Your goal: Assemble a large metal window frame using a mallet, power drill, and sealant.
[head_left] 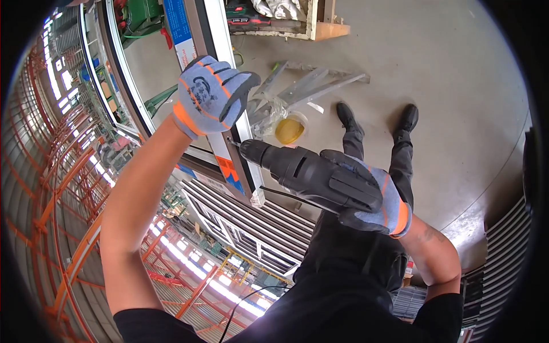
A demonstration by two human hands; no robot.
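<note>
Both of my hands wear grey-blue work gloves with orange cuffs and dark fingertips. My right hand (377, 197) is closed around a black power drill (311, 174), which lies nearly level and points left. The drill's thin bit (231, 140) reaches the side of a long metal frame profile (222, 37); whether its tip is inside the metal cannot be made out. Just above the bit, my left hand (210, 96) is curled over the same profile, its thumb toward the drill. Blue and orange-red printed tape (229, 170) covers part of the profile near its lower end.
Beyond the frame stands a worn cart (313, 20) with tools and a cloth. On the floor lie metal strips (326, 88), clear plastic and a yellow round tub (290, 131). Slatted profiles (257, 228) are at the lower left. A cable runs below the drill.
</note>
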